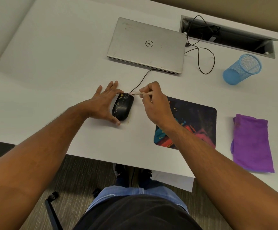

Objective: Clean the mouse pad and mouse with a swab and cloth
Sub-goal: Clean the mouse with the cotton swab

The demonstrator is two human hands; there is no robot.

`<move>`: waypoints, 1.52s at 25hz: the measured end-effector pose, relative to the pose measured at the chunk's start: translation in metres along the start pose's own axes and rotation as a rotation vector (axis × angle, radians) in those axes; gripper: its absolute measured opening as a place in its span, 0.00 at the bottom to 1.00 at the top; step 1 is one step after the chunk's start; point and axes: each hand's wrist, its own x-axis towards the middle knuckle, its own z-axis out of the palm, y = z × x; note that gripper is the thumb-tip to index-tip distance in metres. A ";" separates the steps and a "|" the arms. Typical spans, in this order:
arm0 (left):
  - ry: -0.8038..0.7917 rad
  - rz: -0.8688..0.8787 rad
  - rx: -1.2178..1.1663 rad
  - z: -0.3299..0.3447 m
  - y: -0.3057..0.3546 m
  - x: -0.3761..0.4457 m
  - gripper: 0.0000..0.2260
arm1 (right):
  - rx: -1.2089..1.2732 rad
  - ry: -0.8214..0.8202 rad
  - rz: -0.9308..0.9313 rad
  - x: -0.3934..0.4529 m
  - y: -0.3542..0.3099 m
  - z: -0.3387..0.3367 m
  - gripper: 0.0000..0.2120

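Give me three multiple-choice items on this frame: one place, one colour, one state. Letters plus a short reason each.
1. Where is the black corded mouse?
A. On the patterned mouse pad
B. On the bare white table, left of the pad
C. On the laptop lid

2. What colour is the folded cloth?
A. Purple
B. Green
C. White

3. What is the right hand doing?
A. Lying flat on the table
B. Lifting the mesh cup
C. Pinching a thin cotton swab whose tip is at the mouse's front

Answers:
1 B: the mouse sits on the white table, apart from the dark multicoloured mouse pad, steadied by the left hand.
2 A: it is purple, right of the pad.
3 C: its grip is curled round the swab.
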 end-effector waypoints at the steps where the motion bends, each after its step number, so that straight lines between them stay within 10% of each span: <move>1: -0.001 -0.001 0.004 0.000 0.000 0.000 0.61 | -0.042 -0.049 -0.010 0.002 0.000 0.000 0.06; 38: -0.008 0.001 0.029 0.002 -0.003 0.002 0.62 | 0.097 -0.137 -0.061 -0.027 -0.002 -0.002 0.08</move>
